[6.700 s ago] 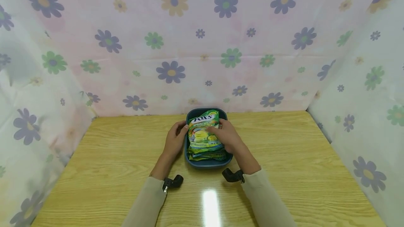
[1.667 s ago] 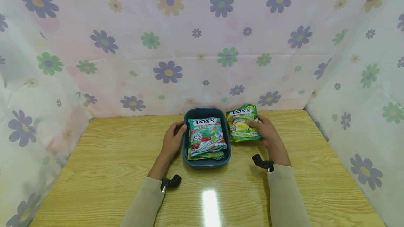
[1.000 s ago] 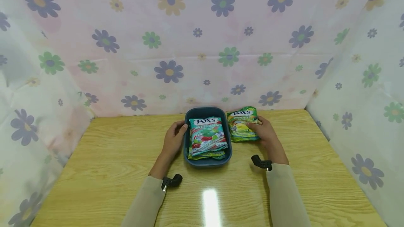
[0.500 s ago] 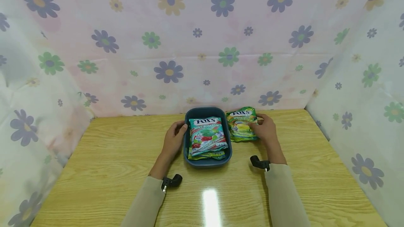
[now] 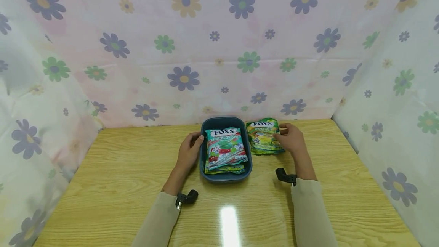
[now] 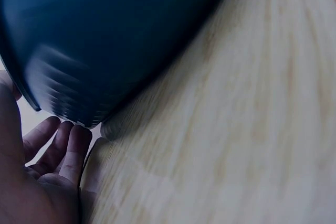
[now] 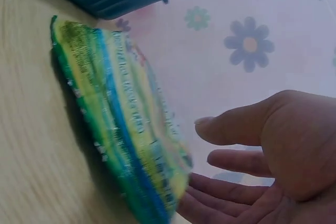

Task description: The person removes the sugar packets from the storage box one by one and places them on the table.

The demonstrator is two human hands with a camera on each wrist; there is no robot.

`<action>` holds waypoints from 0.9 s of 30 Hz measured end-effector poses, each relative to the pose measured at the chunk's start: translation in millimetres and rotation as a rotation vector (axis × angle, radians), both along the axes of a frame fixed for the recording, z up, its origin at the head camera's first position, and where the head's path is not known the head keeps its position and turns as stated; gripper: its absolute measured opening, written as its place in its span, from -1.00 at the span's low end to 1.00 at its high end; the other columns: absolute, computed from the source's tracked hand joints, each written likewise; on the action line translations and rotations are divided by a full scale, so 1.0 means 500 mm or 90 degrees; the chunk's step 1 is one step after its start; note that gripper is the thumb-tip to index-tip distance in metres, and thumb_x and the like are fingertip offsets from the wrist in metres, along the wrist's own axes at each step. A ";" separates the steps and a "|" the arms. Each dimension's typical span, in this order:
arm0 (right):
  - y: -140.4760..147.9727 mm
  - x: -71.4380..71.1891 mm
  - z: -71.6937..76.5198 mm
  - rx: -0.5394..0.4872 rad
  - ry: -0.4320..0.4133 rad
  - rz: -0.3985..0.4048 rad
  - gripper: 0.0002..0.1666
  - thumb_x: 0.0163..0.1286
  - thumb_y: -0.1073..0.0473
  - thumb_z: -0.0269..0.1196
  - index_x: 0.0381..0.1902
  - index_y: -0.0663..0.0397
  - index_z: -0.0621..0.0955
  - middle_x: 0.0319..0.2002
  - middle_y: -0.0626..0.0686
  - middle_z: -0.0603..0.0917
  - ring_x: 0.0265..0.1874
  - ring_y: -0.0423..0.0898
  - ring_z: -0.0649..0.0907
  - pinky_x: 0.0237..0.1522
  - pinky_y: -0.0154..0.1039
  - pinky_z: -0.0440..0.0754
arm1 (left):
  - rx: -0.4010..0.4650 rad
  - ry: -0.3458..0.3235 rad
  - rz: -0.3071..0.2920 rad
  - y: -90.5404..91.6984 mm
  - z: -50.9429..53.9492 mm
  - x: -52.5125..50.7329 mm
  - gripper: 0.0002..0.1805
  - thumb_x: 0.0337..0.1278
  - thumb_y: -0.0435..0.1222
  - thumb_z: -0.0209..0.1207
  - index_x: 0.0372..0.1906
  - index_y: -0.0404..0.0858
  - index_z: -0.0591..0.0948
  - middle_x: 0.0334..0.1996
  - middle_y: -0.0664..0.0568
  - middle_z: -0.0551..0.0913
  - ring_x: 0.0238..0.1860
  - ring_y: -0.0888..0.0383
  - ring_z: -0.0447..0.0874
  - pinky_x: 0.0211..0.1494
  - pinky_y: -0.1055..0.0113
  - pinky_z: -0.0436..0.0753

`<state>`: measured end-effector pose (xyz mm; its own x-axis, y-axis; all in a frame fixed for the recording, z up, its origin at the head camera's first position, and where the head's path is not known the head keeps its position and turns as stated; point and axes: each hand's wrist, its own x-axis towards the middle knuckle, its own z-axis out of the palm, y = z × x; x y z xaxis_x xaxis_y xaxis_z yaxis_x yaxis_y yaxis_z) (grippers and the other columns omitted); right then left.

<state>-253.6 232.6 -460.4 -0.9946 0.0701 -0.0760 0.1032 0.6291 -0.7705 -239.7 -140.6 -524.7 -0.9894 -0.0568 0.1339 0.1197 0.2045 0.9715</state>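
A dark blue tub (image 5: 226, 180) holds a stack of candy packets, with a teal and red Mint Blossom packet (image 5: 225, 146) on top and a yellow-green one (image 5: 224, 169) partly showing beneath. At its left side my left hand (image 5: 188, 151) grips the rim with the thumb; in the left wrist view the fingers (image 6: 76, 150) touch the outer wall (image 6: 105, 40). Right of the tub, a green Spring Tea packet (image 5: 264, 142) lies on the table. My right hand (image 5: 293, 140) is at its right edge; in the right wrist view the thumb stands off the packet (image 7: 121, 114).
The wooden table (image 5: 137, 186) ends at a flower-patterned cloth (image 5: 205, 48) behind the tub, and the same cloth hangs on both sides. A black wrist camera (image 5: 186, 198) sits by the left sleeve and another (image 5: 286, 177) by the right.
The Spring Tea packet has moved from the top of the stack to the table on the right, uncovering the Mint Blossom packet. My right hand has let go of it; my left hand has stayed at the tub.
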 end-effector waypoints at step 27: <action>-0.066 0.047 0.106 -0.126 0.121 0.081 -0.44 0.65 0.16 0.21 0.51 0.19 0.47 0.25 0.36 0.62 0.24 0.33 0.63 0.20 0.18 0.64 | -0.009 -0.009 0.004 0.001 0.001 0.000 -0.52 0.63 -0.06 0.13 0.37 -0.28 0.57 0.27 -0.18 0.64 0.25 -0.07 0.61 0.37 0.00 0.53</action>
